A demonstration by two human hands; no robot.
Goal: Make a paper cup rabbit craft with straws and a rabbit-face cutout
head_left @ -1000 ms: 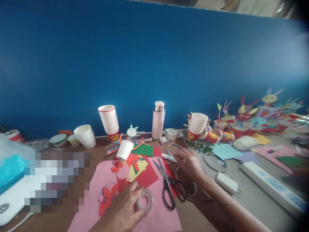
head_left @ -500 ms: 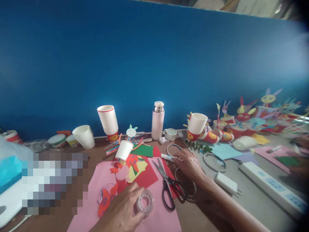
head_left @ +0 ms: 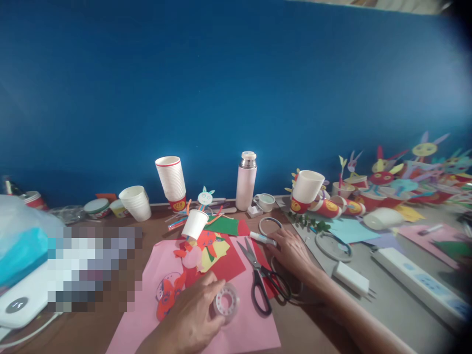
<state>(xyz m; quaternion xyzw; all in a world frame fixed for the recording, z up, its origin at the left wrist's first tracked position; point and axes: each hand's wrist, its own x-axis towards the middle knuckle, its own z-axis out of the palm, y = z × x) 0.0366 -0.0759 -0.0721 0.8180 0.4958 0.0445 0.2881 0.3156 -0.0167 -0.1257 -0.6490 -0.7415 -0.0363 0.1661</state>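
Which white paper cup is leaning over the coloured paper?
The lone tilted cup among the paper cutouts; the others, like the tall stack, stand back by the wall.

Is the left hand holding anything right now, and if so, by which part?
Yes, the left hand holds a roll of clear tape by its outer rim.

A deep blue painted wall [head_left: 221, 88] fills most of the view and runs along the back of the table [head_left: 306, 334]. The table's top looks brown wood toward the left and pale grey toward the right. Above the wall's top edge, a narrow strip of pale, blurred surface [head_left: 383, 5] shows at the upper right. Soft light falls across the wall, paler toward the right and darker low on the left.
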